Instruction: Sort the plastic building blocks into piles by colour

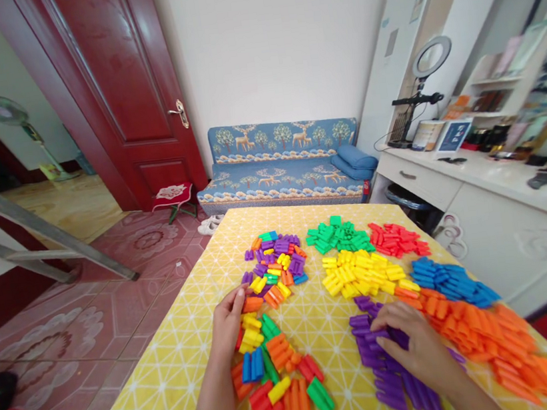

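Note:
My left hand [228,322] rests on the left edge of a mixed heap of coloured plastic blocks [280,372], fingers curled over an orange and a red block. My right hand [410,341] lies palm down on the purple pile [402,379], fingers bent and spread over the blocks. Sorted piles lie beyond: yellow [360,272], green [338,235], red [397,239], blue [450,282] and orange [492,331]. A second mixed heap [276,265] sits farther back on the left.
The blocks lie on a table with a yellow patterned cloth [174,372]. Behind it stand a blue sofa [283,163] and a red door [122,90]. A white counter [491,176] with a ring light [430,56] runs along the right. A metal ladder [29,230] leans at left.

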The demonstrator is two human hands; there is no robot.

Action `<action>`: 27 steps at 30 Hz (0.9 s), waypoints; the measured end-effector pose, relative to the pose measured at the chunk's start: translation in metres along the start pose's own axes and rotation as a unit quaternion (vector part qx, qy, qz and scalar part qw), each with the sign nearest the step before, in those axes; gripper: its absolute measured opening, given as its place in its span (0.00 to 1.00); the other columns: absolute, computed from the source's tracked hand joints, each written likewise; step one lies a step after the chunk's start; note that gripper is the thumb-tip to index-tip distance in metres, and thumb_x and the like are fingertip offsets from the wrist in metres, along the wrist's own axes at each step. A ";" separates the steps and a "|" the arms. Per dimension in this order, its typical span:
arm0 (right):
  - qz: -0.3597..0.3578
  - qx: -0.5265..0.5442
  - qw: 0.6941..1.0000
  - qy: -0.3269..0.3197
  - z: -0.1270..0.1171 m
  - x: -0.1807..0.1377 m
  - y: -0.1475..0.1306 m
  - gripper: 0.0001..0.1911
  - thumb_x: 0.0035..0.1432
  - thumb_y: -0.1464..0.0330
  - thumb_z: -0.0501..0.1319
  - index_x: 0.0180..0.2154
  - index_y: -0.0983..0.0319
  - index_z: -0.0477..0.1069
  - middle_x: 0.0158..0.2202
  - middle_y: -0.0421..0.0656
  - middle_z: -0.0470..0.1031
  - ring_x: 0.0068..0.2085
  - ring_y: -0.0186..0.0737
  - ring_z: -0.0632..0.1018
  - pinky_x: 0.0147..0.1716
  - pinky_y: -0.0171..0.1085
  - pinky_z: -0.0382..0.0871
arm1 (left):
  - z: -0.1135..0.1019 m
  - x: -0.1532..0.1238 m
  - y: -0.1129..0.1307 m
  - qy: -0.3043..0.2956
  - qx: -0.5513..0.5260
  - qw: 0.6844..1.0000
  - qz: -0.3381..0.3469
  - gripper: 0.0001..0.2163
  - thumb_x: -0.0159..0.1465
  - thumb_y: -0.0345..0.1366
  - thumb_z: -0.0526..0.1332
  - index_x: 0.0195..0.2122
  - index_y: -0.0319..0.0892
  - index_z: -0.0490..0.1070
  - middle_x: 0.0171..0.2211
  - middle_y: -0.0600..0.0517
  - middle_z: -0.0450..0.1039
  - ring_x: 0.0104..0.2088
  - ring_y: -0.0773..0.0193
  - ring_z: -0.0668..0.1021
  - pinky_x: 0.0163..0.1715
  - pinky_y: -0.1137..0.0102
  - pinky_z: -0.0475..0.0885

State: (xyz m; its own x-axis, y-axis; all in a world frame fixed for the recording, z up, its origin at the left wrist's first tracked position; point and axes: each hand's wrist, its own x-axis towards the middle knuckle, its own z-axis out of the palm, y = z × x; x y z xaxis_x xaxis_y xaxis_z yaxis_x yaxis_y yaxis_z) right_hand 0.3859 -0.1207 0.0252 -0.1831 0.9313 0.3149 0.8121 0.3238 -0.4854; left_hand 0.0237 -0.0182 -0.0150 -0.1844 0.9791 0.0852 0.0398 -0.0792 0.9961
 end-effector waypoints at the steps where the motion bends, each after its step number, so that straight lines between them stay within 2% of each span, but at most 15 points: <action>1: -0.005 -0.005 1.000 -0.009 0.000 0.000 -0.001 0.05 0.53 0.65 0.61 0.32 0.56 0.75 0.37 0.44 0.75 0.43 0.47 0.74 0.45 0.47 0.67 | 0.000 0.000 0.001 0.001 0.001 1.000 0.000 0.23 0.57 0.54 0.62 0.43 0.38 0.78 0.46 0.44 0.79 0.51 0.49 0.76 0.53 0.59 0.67; 6: -0.006 -0.028 1.000 -0.005 0.002 -0.003 0.002 0.06 0.50 0.67 0.62 0.33 0.55 0.75 0.40 0.44 0.73 0.45 0.49 0.72 0.46 0.49 0.66 | 0.000 -0.002 0.003 0.008 0.007 1.000 0.003 0.23 0.56 0.54 0.62 0.41 0.38 0.79 0.43 0.44 0.79 0.50 0.49 0.76 0.54 0.59 0.66; 10: -0.023 -0.013 0.999 0.045 0.006 -0.004 0.005 0.06 0.52 0.68 0.61 0.34 0.55 0.74 0.41 0.45 0.73 0.46 0.50 0.72 0.46 0.50 0.66 | 0.001 -0.003 0.003 0.008 0.000 1.000 0.002 0.23 0.57 0.54 0.62 0.41 0.39 0.79 0.43 0.44 0.80 0.50 0.50 0.76 0.54 0.60 0.67; 14: -0.039 0.052 0.993 0.094 0.024 0.000 -0.020 0.05 0.55 0.67 0.59 0.33 0.55 0.74 0.38 0.45 0.73 0.43 0.50 0.73 0.44 0.49 0.68 | 0.001 -0.003 0.003 0.010 0.006 1.000 0.003 0.23 0.57 0.53 0.62 0.42 0.39 0.79 0.43 0.44 0.79 0.49 0.50 0.77 0.54 0.59 0.67; 16: -0.039 0.112 0.990 0.073 0.038 0.005 -0.045 0.06 0.56 0.68 0.58 0.34 0.55 0.73 0.38 0.45 0.74 0.43 0.47 0.74 0.44 0.47 0.70 | 0.002 -0.003 0.004 0.011 0.008 1.000 0.004 0.23 0.57 0.54 0.62 0.41 0.39 0.79 0.43 0.44 0.80 0.48 0.50 0.77 0.54 0.59 0.66; 18: -0.042 0.161 0.986 0.018 0.053 0.011 -0.072 0.10 0.56 0.69 0.58 0.40 0.54 0.74 0.43 0.45 0.74 0.45 0.46 0.74 0.46 0.45 0.70 | 0.002 -0.003 0.006 0.012 0.011 1.000 0.005 0.22 0.57 0.54 0.62 0.40 0.39 0.79 0.43 0.44 0.80 0.49 0.49 0.77 0.54 0.59 0.66; 22: -0.071 0.172 0.978 -0.093 0.080 0.024 -0.117 0.32 0.48 0.73 0.61 0.56 0.50 0.67 0.58 0.44 0.65 0.58 0.49 0.66 0.57 0.49 0.62 | 0.001 -0.003 0.008 0.012 0.019 1.000 0.013 0.22 0.57 0.54 0.62 0.39 0.39 0.80 0.44 0.44 0.79 0.50 0.49 0.76 0.54 0.58 0.66; 25: -0.090 0.175 0.974 -0.114 0.099 0.028 -0.131 0.34 0.45 0.78 0.58 0.54 0.49 0.69 0.57 0.41 0.67 0.58 0.48 0.65 0.57 0.49 0.60 | 0.001 -0.003 0.007 0.008 0.018 1.000 0.013 0.22 0.58 0.53 0.61 0.41 0.39 0.79 0.44 0.44 0.79 0.50 0.50 0.76 0.55 0.58 0.66; 27: -0.088 0.198 0.972 -0.089 0.110 0.027 -0.132 0.32 0.45 0.80 0.55 0.50 0.50 0.72 0.53 0.41 0.71 0.54 0.45 0.68 0.55 0.46 0.63 | 0.001 -0.003 0.006 0.007 0.017 1.000 0.014 0.22 0.58 0.53 0.61 0.42 0.38 0.79 0.44 0.44 0.79 0.49 0.50 0.76 0.55 0.58 0.65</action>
State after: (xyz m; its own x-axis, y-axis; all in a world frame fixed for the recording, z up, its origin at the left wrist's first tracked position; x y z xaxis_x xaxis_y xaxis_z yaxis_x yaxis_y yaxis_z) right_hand 0.2129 -0.1200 0.0084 -0.4224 0.8578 0.2928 0.4889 0.4876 -0.7234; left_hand 0.0254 -0.0214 -0.0096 -0.1967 0.9738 0.1139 0.0784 -0.1002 0.9919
